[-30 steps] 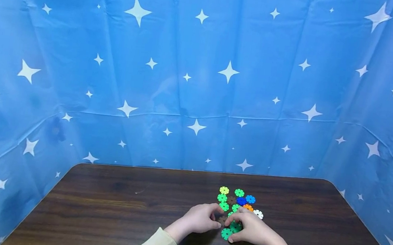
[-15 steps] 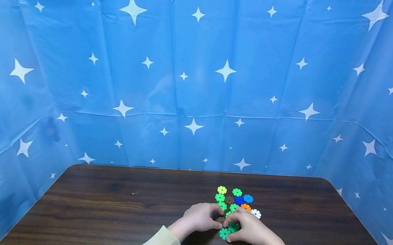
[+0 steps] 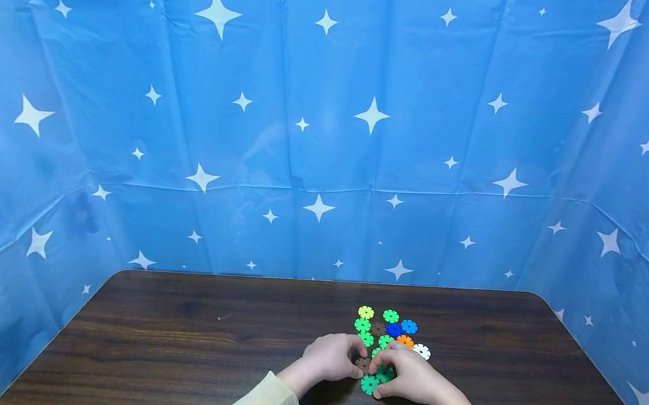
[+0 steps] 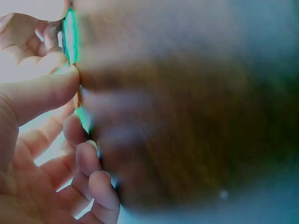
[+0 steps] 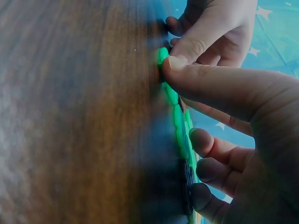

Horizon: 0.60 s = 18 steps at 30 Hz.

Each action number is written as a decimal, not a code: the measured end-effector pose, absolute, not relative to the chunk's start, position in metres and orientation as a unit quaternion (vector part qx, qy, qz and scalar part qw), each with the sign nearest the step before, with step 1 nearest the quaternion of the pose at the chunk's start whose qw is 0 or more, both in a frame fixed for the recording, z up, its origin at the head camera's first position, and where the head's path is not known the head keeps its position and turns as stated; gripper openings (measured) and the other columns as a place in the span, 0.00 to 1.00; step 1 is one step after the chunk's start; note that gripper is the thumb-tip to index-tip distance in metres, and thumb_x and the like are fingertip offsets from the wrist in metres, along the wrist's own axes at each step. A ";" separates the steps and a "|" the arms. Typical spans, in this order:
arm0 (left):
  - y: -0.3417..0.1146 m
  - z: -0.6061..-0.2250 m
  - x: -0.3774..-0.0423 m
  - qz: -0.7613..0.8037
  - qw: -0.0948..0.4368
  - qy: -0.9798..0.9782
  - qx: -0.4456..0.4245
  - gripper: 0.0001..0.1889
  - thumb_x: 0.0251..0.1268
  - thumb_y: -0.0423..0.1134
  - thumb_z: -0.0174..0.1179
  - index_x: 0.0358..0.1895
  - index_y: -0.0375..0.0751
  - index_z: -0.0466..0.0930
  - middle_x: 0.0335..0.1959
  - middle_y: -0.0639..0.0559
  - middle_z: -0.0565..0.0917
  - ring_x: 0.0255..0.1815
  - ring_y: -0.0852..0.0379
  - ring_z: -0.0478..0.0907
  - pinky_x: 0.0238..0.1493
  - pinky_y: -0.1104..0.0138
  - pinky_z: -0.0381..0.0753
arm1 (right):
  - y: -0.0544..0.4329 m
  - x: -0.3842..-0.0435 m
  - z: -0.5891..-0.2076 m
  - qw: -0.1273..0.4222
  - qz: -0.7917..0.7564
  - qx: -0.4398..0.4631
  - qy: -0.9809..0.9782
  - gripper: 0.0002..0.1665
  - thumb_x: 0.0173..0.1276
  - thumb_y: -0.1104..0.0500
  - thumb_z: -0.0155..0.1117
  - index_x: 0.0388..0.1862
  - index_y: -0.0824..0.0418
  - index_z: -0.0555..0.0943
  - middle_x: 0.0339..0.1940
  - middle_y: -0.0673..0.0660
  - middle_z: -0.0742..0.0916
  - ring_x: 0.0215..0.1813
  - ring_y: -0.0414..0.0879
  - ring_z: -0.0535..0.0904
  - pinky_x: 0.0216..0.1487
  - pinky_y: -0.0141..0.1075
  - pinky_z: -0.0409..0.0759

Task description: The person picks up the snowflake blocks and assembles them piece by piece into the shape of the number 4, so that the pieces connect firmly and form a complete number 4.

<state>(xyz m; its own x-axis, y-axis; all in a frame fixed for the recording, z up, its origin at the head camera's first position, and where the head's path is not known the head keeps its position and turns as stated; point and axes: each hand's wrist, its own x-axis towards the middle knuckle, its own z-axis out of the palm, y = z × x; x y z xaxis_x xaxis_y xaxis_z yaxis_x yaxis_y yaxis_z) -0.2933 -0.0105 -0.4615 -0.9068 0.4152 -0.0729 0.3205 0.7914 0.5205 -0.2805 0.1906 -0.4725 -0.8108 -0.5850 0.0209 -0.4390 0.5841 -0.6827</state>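
Left hand [image 3: 330, 357] half-curled around brown disc [image 3: 363, 364], right hand [image 3: 413, 374] half-curled around green disc [image 3: 384, 373], outer fingertips [image 5: 209, 169] clear only in wrist views

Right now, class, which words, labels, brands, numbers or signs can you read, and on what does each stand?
None can be read in any view. The blue backdrop shows white stars only; the notched discs show no legible markings. Both wrist views are partly blurred.

Notched discs [image 3: 385, 341], mixed cols. — flat, bunched close.
Nearest green disc [image 3: 368, 384] at R hand [image 3: 416, 374] thumb; brown disc [image 3: 363, 365] btwn it & L hand [image 3: 330, 357] — yellow disc [image 3: 366, 312] far end.
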 end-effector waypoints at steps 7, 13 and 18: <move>-0.009 -0.459 -0.287 0.260 0.079 0.945 0.183 0.14 0.50 0.40 0.74 0.33 0.52 0.76 0.29 0.58 0.69 0.26 0.57 0.67 0.24 0.62 0.67 | 0.190 -0.280 -0.472 0.111 -0.363 -0.290 0.879 0.13 0.52 0.56 0.78 0.35 0.51 0.83 0.36 0.51 0.76 0.36 0.46 0.69 0.33 0.35 0.70; -0.010 -0.461 -0.287 0.284 0.070 0.937 0.190 0.16 0.48 0.37 0.74 0.31 0.51 0.72 0.26 0.60 0.72 0.23 0.59 0.68 0.22 0.65 0.66 | 0.191 -0.281 -0.472 0.108 -0.361 -0.290 0.880 0.12 0.53 0.56 0.78 0.34 0.50 0.83 0.36 0.50 0.76 0.36 0.45 0.69 0.33 0.34 0.71; -0.016 -0.462 -0.291 0.354 0.082 0.910 0.201 0.12 0.51 0.34 0.71 0.30 0.48 0.75 0.23 0.60 0.74 0.22 0.61 0.69 0.25 0.66 0.67 | 0.191 -0.282 -0.473 0.106 -0.359 -0.299 0.878 0.13 0.53 0.56 0.78 0.36 0.51 0.84 0.37 0.50 0.76 0.37 0.45 0.69 0.34 0.35 0.70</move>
